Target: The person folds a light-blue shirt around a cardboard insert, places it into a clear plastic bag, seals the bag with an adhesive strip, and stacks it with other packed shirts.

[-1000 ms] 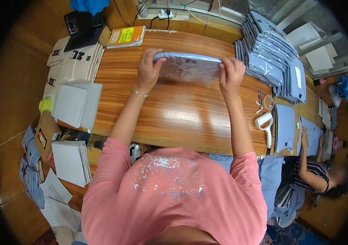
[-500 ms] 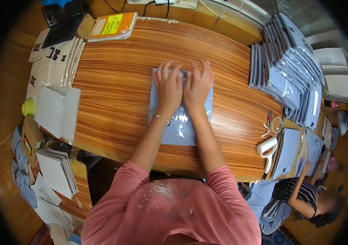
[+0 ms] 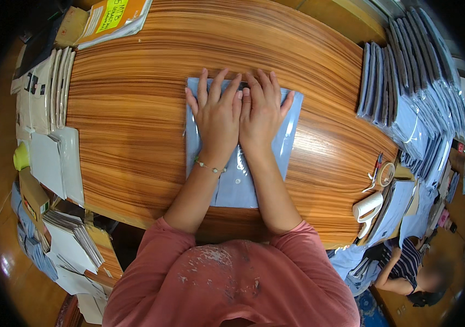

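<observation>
The left hand (image 3: 215, 119) at eleven o'clock and right hand (image 3: 260, 117) at one are resting spread, pinching nothing, on the bagged blue shirt (image 3: 237, 192), which is lying mid-table (image 3: 129, 136). Uneven pressing could be creasing it or skidding the slick bag toward twelve.

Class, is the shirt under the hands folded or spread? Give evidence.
Folded: the shirt lies as a compact rectangle with straight edges, a button showing, left hand and right hand resting on it.
</observation>
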The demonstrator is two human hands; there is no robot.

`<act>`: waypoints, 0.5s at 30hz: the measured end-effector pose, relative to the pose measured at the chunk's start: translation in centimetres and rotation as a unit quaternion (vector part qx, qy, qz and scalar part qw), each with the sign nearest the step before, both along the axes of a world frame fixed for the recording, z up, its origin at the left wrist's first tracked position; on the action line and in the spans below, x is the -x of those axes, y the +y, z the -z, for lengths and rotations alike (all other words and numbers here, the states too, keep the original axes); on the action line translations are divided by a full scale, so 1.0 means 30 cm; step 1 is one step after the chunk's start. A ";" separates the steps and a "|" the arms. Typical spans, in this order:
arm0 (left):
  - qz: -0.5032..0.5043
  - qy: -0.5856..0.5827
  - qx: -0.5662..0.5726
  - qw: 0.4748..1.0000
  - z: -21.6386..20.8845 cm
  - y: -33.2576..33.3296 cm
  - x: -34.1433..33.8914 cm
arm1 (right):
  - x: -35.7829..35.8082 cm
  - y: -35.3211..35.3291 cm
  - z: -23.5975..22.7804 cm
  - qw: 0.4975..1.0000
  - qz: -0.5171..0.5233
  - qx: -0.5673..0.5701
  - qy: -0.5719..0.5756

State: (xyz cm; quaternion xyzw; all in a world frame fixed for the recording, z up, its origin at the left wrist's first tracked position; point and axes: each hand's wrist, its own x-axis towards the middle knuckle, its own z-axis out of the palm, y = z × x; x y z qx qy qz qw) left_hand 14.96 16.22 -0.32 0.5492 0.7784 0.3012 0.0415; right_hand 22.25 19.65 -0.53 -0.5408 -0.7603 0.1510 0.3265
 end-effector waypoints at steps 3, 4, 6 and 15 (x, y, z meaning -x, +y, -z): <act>0.002 -0.002 0.004 1.000 0.000 0.005 0.002 | -0.001 0.003 0.010 1.000 -0.005 0.006 0.011; 0.002 -0.003 0.005 1.000 0.000 0.004 0.002 | -0.001 0.003 0.012 1.000 -0.003 0.007 0.010; 0.004 -0.005 0.003 1.000 0.006 0.002 0.000 | -0.002 0.004 0.014 1.000 0.000 0.006 0.009; 0.000 0.002 -0.004 1.000 0.010 0.001 -0.003 | 0.006 -0.006 0.027 1.000 0.008 0.002 0.007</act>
